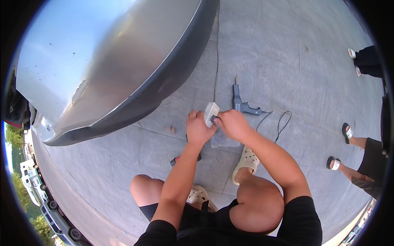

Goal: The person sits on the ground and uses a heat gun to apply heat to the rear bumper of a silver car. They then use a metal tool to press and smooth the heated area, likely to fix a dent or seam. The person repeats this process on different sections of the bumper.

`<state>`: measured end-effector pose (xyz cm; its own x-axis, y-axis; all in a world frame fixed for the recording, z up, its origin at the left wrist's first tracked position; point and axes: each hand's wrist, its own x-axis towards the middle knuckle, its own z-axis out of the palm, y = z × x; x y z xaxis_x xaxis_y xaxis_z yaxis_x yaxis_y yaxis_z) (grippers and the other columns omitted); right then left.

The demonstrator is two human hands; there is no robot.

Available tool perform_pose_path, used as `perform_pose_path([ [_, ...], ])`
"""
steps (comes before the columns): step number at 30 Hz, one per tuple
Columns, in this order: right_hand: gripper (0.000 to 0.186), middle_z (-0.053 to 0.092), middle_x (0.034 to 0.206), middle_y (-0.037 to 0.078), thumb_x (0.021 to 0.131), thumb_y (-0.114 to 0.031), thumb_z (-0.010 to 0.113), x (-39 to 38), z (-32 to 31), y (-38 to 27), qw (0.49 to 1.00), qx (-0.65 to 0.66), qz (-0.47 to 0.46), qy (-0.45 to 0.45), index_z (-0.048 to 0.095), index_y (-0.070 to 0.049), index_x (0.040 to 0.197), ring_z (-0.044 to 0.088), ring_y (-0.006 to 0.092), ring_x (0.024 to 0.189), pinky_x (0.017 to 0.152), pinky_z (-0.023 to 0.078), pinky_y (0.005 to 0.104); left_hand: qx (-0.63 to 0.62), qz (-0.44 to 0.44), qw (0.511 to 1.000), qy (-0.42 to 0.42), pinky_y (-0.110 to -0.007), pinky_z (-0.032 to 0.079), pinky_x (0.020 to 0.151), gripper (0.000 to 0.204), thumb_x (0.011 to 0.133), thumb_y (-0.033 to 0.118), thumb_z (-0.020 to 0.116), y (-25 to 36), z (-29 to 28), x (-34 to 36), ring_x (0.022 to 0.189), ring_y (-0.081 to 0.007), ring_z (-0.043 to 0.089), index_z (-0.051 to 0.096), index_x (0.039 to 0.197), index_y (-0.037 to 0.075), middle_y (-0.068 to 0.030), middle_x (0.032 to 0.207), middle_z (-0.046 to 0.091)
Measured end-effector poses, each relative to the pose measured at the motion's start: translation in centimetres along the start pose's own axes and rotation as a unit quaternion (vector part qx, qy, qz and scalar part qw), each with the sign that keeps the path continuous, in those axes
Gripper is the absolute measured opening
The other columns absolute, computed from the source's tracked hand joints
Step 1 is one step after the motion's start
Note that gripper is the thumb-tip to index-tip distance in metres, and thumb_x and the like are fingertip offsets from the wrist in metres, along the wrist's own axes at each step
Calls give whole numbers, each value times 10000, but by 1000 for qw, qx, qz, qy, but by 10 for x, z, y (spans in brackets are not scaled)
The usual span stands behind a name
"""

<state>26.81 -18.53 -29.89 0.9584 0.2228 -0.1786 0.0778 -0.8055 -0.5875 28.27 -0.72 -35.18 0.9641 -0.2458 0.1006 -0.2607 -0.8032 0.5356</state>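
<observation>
My left hand [199, 129] grips a small, pale translucent box or packet [211, 110]. My right hand [234, 125] pinches a small dark piece [214, 119] at the box's right side. A grey gun-shaped tool [240, 104] with a thin metal tip and a looped cord [283, 125] lies on the paving beyond my right hand. A clear plastic bag [225, 140] lies below my hands. A red and black tool [179, 159] lies partly hidden behind my left forearm.
A silver car panel with dark lower trim [115, 69] curves across the upper left, its surface scuffed. People's feet [347, 131] in sandals stand on the grey paving [287, 61] at the right. Parked vehicles [53, 221] show at the far left.
</observation>
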Motion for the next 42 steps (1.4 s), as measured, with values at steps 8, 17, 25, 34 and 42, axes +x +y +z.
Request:
perform_pose_path([
  [8, 349, 728, 849, 253, 1019, -298, 633, 4, 20, 27, 998, 35, -1, -61, 706, 16, 884, 719, 460, 833, 761, 579, 538, -67, -46, 992, -101, -487, 549, 789, 411, 631, 296, 864, -13, 16, -1, 881, -401, 631, 668, 837, -1, -207, 874, 636],
  [17, 396, 728, 920, 267, 1061, -346, 573, 4, 31, 30, 987, 27, 31, -157, 664, 35, 1004, 713, 467, 893, 792, 565, 548, -1, -33, 990, -137, -484, 579, 790, 427, 664, 376, 833, -23, 33, -3, 827, -400, 663, 695, 780, -11, -211, 792, 687],
  [25, 419, 739, 940, 266, 1057, -341, 576, 10, 17, 35, 980, 7, 0, -198, 702, 52, 982, 721, 455, 911, 804, 568, 541, 59, -36, 989, -127, -487, 566, 787, 411, 677, 359, 830, -3, 34, -1, 871, -383, 656, 681, 785, -9, -183, 788, 658],
  [34, 388, 741, 924, 265, 1033, -339, 611, 19, 10, 43, 976, 27, -4, -216, 695, 39, 1010, 724, 448, 908, 816, 567, 535, -51, -17, 983, -178, -488, 576, 785, 381, 658, 300, 819, 2, 26, 7, 874, -401, 657, 678, 785, -30, -223, 895, 627],
  [42, 418, 735, 927, 276, 1027, -357, 613, 2, 31, 11, 988, -2, 86, -130, 650, 58, 1067, 728, 447, 897, 759, 571, 543, -6, -29, 993, -115, -483, 556, 784, 383, 660, 303, 811, -14, 40, 2, 835, -408, 639, 666, 810, -19, -218, 855, 617],
])
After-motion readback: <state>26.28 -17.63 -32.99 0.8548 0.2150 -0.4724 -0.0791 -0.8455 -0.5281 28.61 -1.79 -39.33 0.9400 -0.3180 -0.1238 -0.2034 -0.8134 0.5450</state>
